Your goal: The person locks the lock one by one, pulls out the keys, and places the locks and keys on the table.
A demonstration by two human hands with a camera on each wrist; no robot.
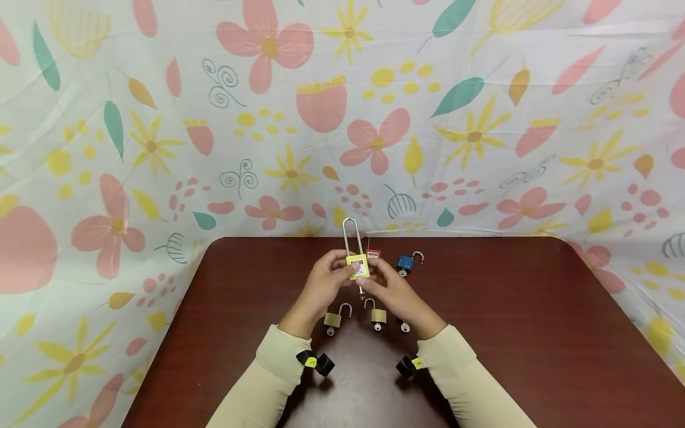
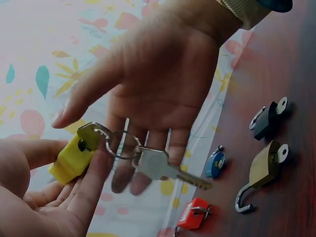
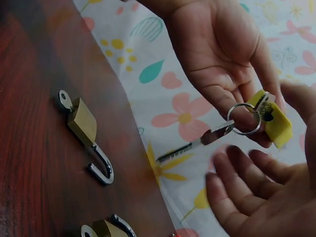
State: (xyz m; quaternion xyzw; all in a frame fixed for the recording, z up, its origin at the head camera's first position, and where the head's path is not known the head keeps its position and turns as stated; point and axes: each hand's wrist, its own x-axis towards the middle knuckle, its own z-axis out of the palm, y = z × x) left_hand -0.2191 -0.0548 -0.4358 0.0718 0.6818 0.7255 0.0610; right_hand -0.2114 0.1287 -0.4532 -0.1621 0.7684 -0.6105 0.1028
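My left hand (image 1: 324,282) pinches a yellow padlock (image 1: 357,267) between thumb and fingers. Its long, thin metal shackle (image 1: 350,229) points up and away. A key (image 2: 94,132) sits in the bottom of the lock. From its ring (image 2: 120,144) dangles a second key (image 2: 157,164). My right hand (image 1: 395,291) is beside the lock, palm showing and fingers spread loosely in the left wrist view. Its thumb is near the lock's lower end; whether it touches I cannot tell.
Two brass padlocks (image 1: 332,321) with raised shackles and keys lie nearer me. A black padlock (image 2: 265,122) is partly hidden by my right wrist in the head view. Behind the hands lie a red padlock (image 1: 373,254) and a blue padlock (image 1: 405,263). Patterned cloth (image 1: 374,196) hangs behind the table.
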